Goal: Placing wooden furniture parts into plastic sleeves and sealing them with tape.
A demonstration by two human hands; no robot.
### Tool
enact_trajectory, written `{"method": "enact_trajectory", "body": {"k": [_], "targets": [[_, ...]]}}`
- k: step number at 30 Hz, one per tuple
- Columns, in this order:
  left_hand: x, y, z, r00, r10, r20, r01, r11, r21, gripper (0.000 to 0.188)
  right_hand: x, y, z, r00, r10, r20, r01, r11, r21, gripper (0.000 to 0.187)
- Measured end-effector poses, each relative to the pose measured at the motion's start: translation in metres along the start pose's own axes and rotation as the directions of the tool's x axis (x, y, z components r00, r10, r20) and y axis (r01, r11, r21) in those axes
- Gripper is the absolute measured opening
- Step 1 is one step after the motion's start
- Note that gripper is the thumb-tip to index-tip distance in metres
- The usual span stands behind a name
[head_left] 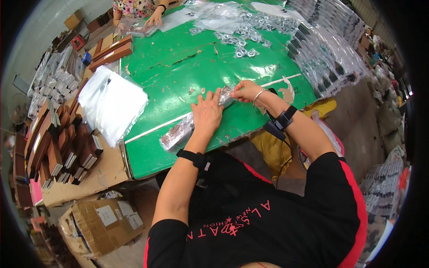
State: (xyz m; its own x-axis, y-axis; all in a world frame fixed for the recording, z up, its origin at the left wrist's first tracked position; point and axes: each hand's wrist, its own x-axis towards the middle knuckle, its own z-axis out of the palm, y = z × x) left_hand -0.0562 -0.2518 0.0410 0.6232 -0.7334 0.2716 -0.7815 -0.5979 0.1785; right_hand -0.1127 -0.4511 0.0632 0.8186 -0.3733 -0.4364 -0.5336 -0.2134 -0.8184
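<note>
A clear plastic bag [180,130] with a dark brown wooden piece inside lies slantwise near the front edge of the green table. My left hand [208,112] rests across it with fingers stretched out, hiding its middle. At the bag's far right end, my right hand [246,91] pinches the crinkled plastic between thumb and fingers. The fingertips partly cover that end.
White plastic bags [111,102] lie at the table's left, beside stacked brown wooden pieces [62,143]. Small clear packets of metal parts [243,38] spread over the far side. Wrapped pieces [324,58] are piled at right. Across the table, another person's hand [154,18] handles a package.
</note>
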Motion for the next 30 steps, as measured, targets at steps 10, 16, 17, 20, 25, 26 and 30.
{"method": "enact_trajectory", "body": {"k": [10,16,17,20,25,26,30], "targets": [[0.001,0.001,-0.004,0.999,-0.015,0.05,0.017,1.0,-0.023,0.061,-0.004,0.05,0.034,0.867,-0.401,-0.296,0.398,0.914,-0.073,0.037],[0.001,-0.001,-0.003,0.999,-0.009,0.048,0.011,0.999,-0.03,0.062,-0.006,0.044,0.032,0.839,-0.42,-0.345,0.454,0.891,0.021,0.036],[-0.001,0.001,-0.004,0.999,0.001,0.037,0.0,1.0,-0.018,0.062,-0.003,0.04,0.025,0.888,-0.38,-0.261,0.421,0.899,0.122,0.035],[0.001,-0.001,-0.006,0.996,-0.025,0.089,0.029,0.999,-0.04,0.063,-0.006,0.018,0.014,0.956,-0.258,-0.14,0.289,0.914,0.284,0.034],[-0.001,0.002,-0.006,0.999,-0.007,0.054,0.009,0.999,-0.038,0.063,0.006,0.004,0.004,0.987,-0.146,-0.07,0.162,0.869,0.468,0.032],[-0.001,0.002,-0.009,0.998,-0.016,0.054,0.019,0.998,-0.06,0.062,0.006,0.002,0.003,0.987,-0.147,-0.068,0.161,0.868,0.469,0.032],[-0.003,0.004,-0.014,0.999,0.015,-0.032,-0.017,0.996,-0.085,0.06,0.007,0.004,-0.002,0.989,-0.137,-0.048,0.143,0.872,0.468,0.033]]}}
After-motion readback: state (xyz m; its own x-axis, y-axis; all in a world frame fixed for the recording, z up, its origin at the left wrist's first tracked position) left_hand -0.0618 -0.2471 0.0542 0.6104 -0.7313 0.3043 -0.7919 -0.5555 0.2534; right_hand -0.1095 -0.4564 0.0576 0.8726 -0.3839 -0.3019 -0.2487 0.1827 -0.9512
